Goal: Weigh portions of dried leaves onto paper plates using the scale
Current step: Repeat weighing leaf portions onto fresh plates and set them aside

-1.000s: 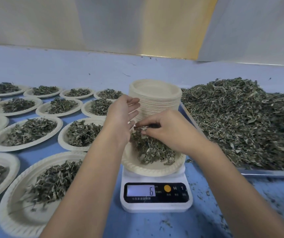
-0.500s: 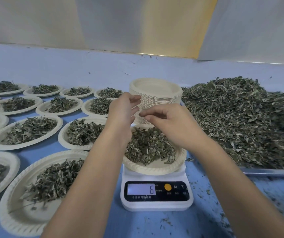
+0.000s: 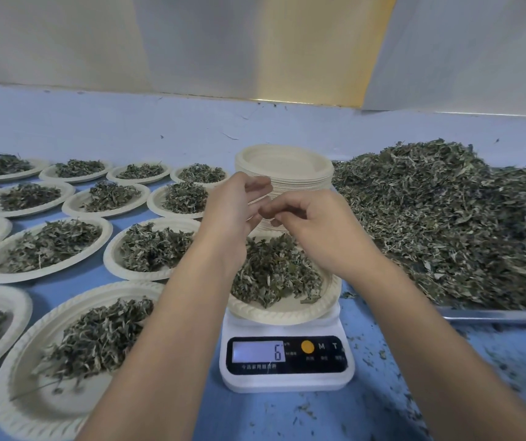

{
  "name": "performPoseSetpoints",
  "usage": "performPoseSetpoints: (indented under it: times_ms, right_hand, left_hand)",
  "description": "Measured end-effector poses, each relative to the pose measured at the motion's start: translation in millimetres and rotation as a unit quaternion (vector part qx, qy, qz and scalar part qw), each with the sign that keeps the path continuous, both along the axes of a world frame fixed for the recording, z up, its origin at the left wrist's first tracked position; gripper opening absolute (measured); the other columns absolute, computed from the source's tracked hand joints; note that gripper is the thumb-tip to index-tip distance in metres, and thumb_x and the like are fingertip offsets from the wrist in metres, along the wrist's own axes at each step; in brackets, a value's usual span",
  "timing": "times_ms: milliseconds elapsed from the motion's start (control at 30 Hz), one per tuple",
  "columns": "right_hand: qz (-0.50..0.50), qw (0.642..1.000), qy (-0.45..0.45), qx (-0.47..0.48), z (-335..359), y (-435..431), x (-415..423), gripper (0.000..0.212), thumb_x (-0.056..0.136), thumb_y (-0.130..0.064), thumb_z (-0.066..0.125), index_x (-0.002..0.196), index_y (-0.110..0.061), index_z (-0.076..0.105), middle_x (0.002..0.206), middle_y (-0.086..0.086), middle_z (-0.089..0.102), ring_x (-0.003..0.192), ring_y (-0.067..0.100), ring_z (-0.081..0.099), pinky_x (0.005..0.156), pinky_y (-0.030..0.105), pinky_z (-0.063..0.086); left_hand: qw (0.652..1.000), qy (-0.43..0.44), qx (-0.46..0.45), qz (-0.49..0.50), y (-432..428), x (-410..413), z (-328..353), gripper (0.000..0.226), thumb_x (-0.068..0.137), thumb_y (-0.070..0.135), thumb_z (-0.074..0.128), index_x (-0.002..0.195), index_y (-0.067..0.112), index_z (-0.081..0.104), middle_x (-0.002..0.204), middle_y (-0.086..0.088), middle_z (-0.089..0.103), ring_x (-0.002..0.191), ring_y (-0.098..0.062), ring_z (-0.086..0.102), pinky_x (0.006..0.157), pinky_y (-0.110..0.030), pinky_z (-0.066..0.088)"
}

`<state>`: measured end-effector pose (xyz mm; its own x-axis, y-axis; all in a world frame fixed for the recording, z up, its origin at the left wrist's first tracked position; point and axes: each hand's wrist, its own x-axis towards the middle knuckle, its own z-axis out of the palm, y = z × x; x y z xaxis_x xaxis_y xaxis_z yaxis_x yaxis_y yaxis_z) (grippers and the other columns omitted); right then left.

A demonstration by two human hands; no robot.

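At the far left we see round cream paper plates point(image 3: 3, 405) set in rows on the blue counter point(image 3: 128, 135), each carrying a small mound of dried green leaves. Next comes our left grip point(image 3: 233, 205), held above the counter with its fingers relaxed and slightly spread. Below and between both arms, a white digital scale point(image 3: 287, 381) carries one more cream paper plate point(image 3: 284, 313) with a portion of dried leaves point(image 3: 274, 272) on it. The scale's lit display point(image 3: 258, 351) reads 6. Behind it stands a tall stack of unfilled cream plates point(image 3: 303, 183). Our right grip point(image 3: 315, 227) hovers over the weighed plate, its fingertips point(image 3: 266, 213) pressed together against the thumb. We cannot tell whether a leaf sits between them. Farthest right, a broad heap of loose dried leaves point(image 3: 446, 224) lies on a flat metal tray point(image 3: 494, 315).
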<state>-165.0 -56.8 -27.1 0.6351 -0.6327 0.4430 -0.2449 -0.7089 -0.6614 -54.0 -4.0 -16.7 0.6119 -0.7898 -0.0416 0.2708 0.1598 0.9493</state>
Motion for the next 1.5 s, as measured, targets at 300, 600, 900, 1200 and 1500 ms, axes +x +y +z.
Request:
performPoseSetpoints:
  times_ms: [300, 600, 900, 1200, 1500]
  right_hand:
    - [-0.025, 0.999, -0.024, -0.013, -0.9, -3.4, -1.0, 0.019, 0.087, -0.009, 0.063, 0.095, -0.021, 0.075, 0.086, -0.011, 0.071, 0.079, -0.001, 0.062, 0.072, 0.01, 0.047]
    - [0.008, 0.999, -0.025, 0.023, 0.2, -2.7, -1.4, 0.052, 0.079, 0.016, 0.037, 0.087, -0.023, 0.071, 0.084, -0.015, 0.068, 0.08, 0.001, 0.066, 0.079, 0.012, 0.05]
    - [-0.027, 0.996, -0.049, 0.069, 8.0, -16.9, -22.2, 0.041, 0.082, 0.0, 0.046, 0.078, -0.033, 0.071, 0.086, -0.009, 0.073, 0.082, 0.006, 0.069, 0.091, 0.036, 0.051]
    - [-0.102, 0.969, -0.158, 0.161, -23.3, -22.0, -21.7, 0.03, 0.093, -0.008, 0.046, 0.107, -0.02, 0.069, 0.107, -0.008, 0.069, 0.105, 0.007, 0.062, 0.101, 0.034, 0.046]
    - [-0.126, 0.865, -0.311, 0.374, -48.9, -20.1, -26.5, 0.031, 0.098, -0.008, 0.041, 0.123, -0.007, 0.06, 0.124, 0.006, 0.062, 0.117, 0.016, 0.057, 0.098, 0.024, 0.042]
  left_hand:
    - [0.999, -0.02, -0.004, -0.026, 0.9, -2.9, 0.7, 0.026, 0.093, 0.017, 0.042, 0.091, 0.013, 0.067, 0.091, 0.0, 0.074, 0.088, -0.017, 0.068, 0.086, -0.03, 0.053]
    - [0.998, -0.035, -0.016, -0.044, -0.9, -1.9, 0.7, 0.026, 0.094, 0.017, 0.041, 0.094, 0.013, 0.066, 0.09, 0.002, 0.073, 0.079, -0.01, 0.065, 0.082, -0.025, 0.047]
    - [0.996, -0.039, -0.02, -0.073, -6.3, -11.7, 1.7, 0.025, 0.094, 0.017, 0.042, 0.092, 0.014, 0.067, 0.099, -0.002, 0.073, 0.094, -0.015, 0.067, 0.089, -0.029, 0.051]
    - [0.996, -0.087, -0.016, 0.005, 2.7, -11.8, 1.7, 0.025, 0.096, 0.011, 0.043, 0.105, 0.009, 0.066, 0.105, -0.002, 0.07, 0.1, -0.01, 0.065, 0.089, -0.022, 0.049]
    - [0.985, -0.095, -0.026, 0.143, 33.5, 17.2, -38.1, 0.039, 0.099, 0.029, 0.034, 0.135, 0.024, 0.05, 0.138, 0.011, 0.049, 0.13, -0.006, 0.041, 0.101, -0.024, 0.029]
